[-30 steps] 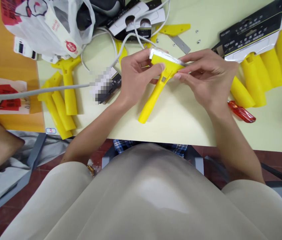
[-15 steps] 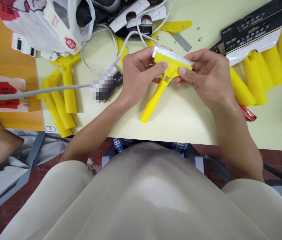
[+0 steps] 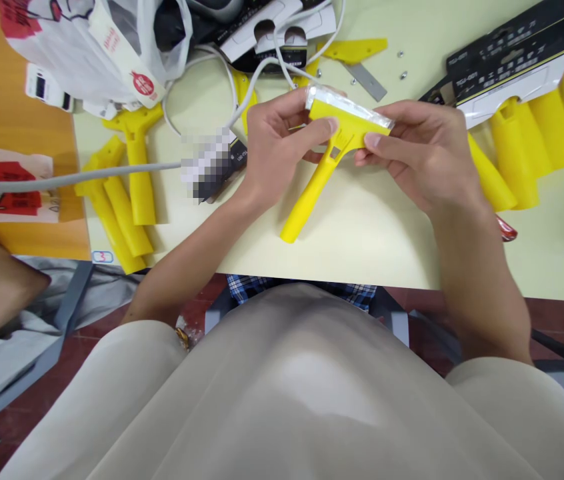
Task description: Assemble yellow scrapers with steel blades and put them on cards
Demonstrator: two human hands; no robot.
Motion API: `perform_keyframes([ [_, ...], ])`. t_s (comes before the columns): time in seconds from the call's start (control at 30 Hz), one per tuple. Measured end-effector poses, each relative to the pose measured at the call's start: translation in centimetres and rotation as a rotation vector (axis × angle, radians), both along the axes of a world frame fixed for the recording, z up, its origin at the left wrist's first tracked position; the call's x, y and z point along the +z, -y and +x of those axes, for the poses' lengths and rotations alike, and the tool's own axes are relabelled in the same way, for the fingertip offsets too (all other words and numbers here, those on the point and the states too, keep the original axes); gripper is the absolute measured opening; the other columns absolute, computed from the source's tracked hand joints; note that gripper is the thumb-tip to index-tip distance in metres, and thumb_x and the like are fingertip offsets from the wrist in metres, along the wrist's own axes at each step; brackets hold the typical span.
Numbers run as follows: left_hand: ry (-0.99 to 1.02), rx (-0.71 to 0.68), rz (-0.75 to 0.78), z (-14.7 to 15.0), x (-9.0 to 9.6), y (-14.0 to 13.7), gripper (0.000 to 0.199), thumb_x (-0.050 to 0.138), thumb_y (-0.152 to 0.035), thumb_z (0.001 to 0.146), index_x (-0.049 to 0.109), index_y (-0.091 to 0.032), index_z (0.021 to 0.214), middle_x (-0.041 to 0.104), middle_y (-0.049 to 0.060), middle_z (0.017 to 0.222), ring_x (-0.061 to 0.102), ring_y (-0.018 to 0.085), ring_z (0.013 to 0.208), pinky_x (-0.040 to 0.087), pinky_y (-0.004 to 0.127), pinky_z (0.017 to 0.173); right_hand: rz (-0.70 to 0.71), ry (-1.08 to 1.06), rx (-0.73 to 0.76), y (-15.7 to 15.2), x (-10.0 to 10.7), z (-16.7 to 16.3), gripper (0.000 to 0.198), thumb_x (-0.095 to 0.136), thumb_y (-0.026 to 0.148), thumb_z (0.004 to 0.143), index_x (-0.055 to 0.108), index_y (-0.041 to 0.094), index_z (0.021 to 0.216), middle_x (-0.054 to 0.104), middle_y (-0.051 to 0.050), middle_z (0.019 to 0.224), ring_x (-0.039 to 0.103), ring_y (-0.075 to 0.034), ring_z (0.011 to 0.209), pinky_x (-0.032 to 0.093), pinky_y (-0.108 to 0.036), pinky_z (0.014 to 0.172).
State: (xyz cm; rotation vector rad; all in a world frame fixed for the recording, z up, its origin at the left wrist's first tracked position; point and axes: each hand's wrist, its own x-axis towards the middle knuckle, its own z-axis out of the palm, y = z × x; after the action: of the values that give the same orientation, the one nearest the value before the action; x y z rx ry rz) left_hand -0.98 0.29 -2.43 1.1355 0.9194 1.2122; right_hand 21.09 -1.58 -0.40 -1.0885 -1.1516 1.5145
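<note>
Both hands hold a yellow scraper [image 3: 312,193] above the table, its handle slanting down toward me and its wide head at the top. Along the head's far edge runs a silvery strip [image 3: 349,105], which looks like foil or a wrapped blade. My left hand [image 3: 282,147] pinches the left side of the head, thumb on the yellow face. On the right corner, my right hand [image 3: 427,150] grips with its thumb in front and fingers behind. The fingers behind the head are partly hidden.
Yellow scraper handles [image 3: 117,207] lie at the left; more scrapers [image 3: 517,153] sit in black-and-white packaging [image 3: 512,67] at the right. A loose blade [image 3: 369,81] and small screws [image 3: 403,75] lie at the back. A grey cable [image 3: 87,175] crosses the left side near a white plastic bag [image 3: 72,47].
My right hand has shifted slightly right along the head's corner. The scraper stays in both hands, nearly in the same place.
</note>
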Motion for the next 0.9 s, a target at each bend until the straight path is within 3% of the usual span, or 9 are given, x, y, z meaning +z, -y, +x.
perform_keyframes([
  [0.2,-0.023,-0.011,-0.051,0.2,-0.1,0.1,0.019,0.086,-0.036,0.085,0.088,-0.037,0.103,0.082,-0.002,0.095,0.081,0.025,0.088,0.066,0.034,0.063,0.045,-0.012,-0.002,0.3,0.7,-0.5,0.026,0.093,0.03,0.091,0.078,0.026,0.112,0.078,-0.003,0.094,0.075,-0.019,0.074,0.069,-0.034,0.078],
  [0.4,0.0,-0.019,-0.093,0.3,0.4,0.4,0.018,0.089,-0.034,0.084,0.086,-0.032,0.101,0.081,0.0,0.094,0.081,0.027,0.088,0.065,0.034,0.061,0.031,0.0,-0.002,0.3,0.8,-0.2,0.032,0.095,0.03,0.087,0.077,0.021,0.113,0.079,-0.008,0.098,0.075,-0.02,0.075,0.069,-0.037,0.08],
  [0.67,-0.01,-0.062,-0.198,0.4,0.3,0.6,0.022,0.088,-0.036,0.08,0.083,-0.034,0.102,0.085,-0.002,0.097,0.082,0.03,0.096,0.063,0.039,0.07,-0.051,0.101,0.05,0.0,1.0,0.5,0.034,0.095,0.037,0.077,0.077,0.034,0.106,0.078,-0.003,0.094,0.074,-0.023,0.075,0.07,-0.047,0.087],
  [0.9,-0.051,-0.038,-0.229,0.6,0.6,1.0,0.018,0.089,-0.039,0.082,0.085,-0.037,0.1,0.085,-0.003,0.097,0.084,0.031,0.099,0.063,0.039,0.071,-0.087,0.115,0.034,0.1,1.4,0.7,0.04,0.098,0.035,0.074,0.078,0.027,0.108,0.076,-0.005,0.087,0.074,-0.024,0.073,0.069,-0.047,0.084],
])
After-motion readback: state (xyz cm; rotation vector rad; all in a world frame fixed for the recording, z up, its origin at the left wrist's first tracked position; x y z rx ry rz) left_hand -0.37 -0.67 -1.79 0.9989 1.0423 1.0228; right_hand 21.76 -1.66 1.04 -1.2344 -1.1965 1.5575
